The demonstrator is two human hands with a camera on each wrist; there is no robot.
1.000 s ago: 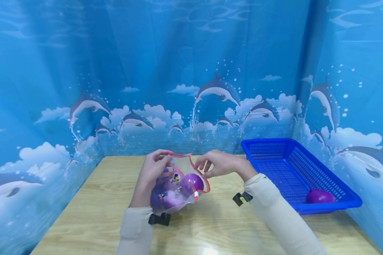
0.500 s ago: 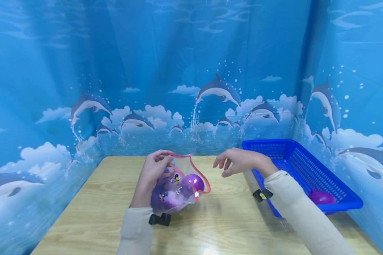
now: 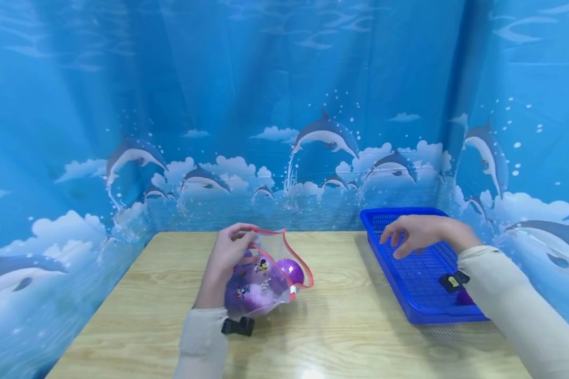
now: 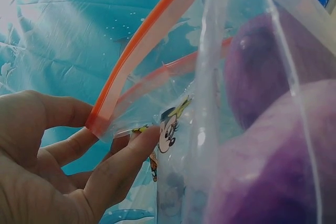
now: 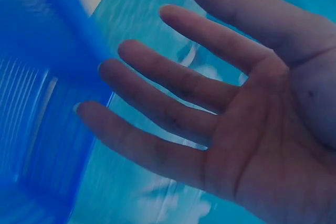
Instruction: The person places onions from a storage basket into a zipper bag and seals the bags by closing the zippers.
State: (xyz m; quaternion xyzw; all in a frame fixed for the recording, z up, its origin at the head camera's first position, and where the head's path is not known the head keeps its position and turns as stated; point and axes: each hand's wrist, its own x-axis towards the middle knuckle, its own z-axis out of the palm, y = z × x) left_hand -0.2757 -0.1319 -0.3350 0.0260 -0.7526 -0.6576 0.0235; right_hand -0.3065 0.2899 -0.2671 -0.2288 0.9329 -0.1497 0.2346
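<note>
My left hand (image 3: 229, 248) pinches the corner of a clear zip bag (image 3: 258, 287) with a red-orange zip edge and printed cartoon figures. The bag's mouth gapes to the right. Several rounded purple things lie inside it, among them a shiny purple one (image 3: 290, 271) near the mouth. In the left wrist view, fingers (image 4: 123, 166) hold the bag's edge beside the zip strip. My right hand (image 3: 422, 232) hovers over the blue basket (image 3: 403, 295), holding nothing, fingers loosely bent. A purple object (image 3: 464, 298) in the basket is mostly hidden by my right wrist.
Both the bag and the basket stand on a light wooden table (image 3: 341, 316), the basket at the right side. A blue curtain (image 3: 265, 105) with dolphins surrounds the table at the back and sides.
My right hand has left the bag's mouth and travelled right, over the basket. Its arm now covers most of the purple object there. The left hand and the bag have stayed put.
</note>
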